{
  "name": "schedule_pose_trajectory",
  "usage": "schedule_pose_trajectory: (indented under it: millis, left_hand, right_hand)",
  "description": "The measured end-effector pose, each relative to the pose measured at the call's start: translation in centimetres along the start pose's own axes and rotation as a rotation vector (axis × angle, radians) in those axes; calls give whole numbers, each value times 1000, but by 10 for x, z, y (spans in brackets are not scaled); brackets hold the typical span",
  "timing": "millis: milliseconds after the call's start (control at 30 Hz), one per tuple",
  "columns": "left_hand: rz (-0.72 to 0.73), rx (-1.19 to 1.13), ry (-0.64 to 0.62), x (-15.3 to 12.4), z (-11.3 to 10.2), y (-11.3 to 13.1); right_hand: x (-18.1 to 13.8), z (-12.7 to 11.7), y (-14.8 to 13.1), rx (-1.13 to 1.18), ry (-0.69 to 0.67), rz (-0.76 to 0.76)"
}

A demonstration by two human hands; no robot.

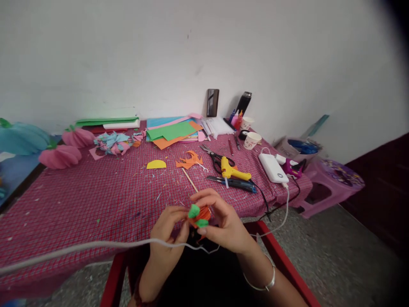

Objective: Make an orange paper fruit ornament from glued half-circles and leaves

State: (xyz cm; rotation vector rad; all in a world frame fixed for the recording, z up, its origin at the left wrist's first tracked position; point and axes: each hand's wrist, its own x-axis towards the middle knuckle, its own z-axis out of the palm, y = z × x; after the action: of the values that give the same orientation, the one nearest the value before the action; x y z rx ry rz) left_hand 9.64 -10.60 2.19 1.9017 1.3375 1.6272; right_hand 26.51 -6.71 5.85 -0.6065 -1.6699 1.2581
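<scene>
In front of my lap, both hands hold a small orange pleated paper craft (204, 214) with green paper leaves (193, 211). My left hand (168, 228) pinches it from the left side, its fingertips closed near the upper leaf. From the right, my right hand (222, 219) curves round it, with the thumb at the lower leaf and the fingers over the top. Much of the craft's underside is hidden by my hands. Just beyond them a thin wooden stick (190, 180) lies on the checked tablecloth (105, 196).
A yellow glue gun (234, 171), black scissors (217, 160) and a utility knife (236, 183) lie to the right. Orange scraps (191, 160) and a yellow half-circle (156, 164) are ahead. A white cable (96, 244) crosses before my left wrist. Paper pumpkins (60, 156) stand at left.
</scene>
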Motion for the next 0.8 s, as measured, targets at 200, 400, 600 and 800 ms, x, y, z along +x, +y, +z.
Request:
schedule_pose_trajectory:
  millis: [200,400,600,800]
  left_hand:
    - [125,79,-22,7,-2,9]
    - [61,-58,18,-2,-5,9]
    - [46,-116,21,-6,-5,6]
    - [65,-77,-43,2,-6,11]
  right_hand:
    - [0,-4,-8,-54,21,-6]
    - [-1,-2,4,48,35,43]
    - [0,2,6,121,65,49]
    - [3,10,3,121,78,27]
